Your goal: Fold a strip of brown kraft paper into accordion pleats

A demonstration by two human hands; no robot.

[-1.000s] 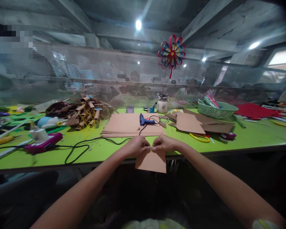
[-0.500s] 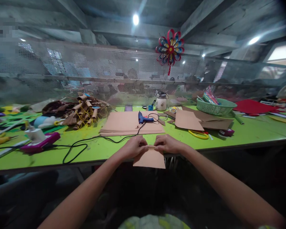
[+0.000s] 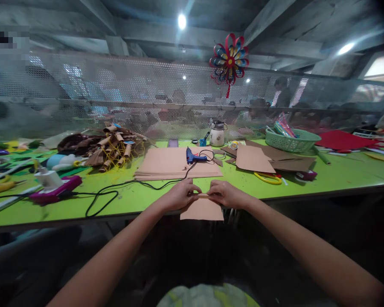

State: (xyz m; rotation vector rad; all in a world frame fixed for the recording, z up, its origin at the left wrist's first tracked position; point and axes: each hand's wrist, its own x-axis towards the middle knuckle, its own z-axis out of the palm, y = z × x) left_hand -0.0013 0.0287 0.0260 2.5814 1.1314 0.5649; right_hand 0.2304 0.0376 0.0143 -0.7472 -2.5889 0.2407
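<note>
A small sheet of brown card [image 3: 202,209] is held at the table's front edge, its lower part hanging out over the edge. The far edge of the card is curled into a narrow roll. My left hand [image 3: 181,195] pinches the left end of that roll. At the right end, my right hand [image 3: 225,194] grips it with thumb and fingers. Just beyond my hands lies a stack of brown card sheets [image 3: 156,164], with a blue glue gun [image 3: 196,157] resting on top.
A black cord [image 3: 107,187] runs left to a purple power strip [image 3: 56,189]. Rolled card pieces [image 3: 118,149] are heaped at the back left. Toward the right are loose card [image 3: 252,158], yellow-handled scissors [image 3: 268,178] and a green basket [image 3: 292,143]. A flask [image 3: 216,135] stands behind.
The far edge of the card is rolled slightly more toward me, and less flat sheet shows. Both hands keep their pinch. The view has shifted a little.
</note>
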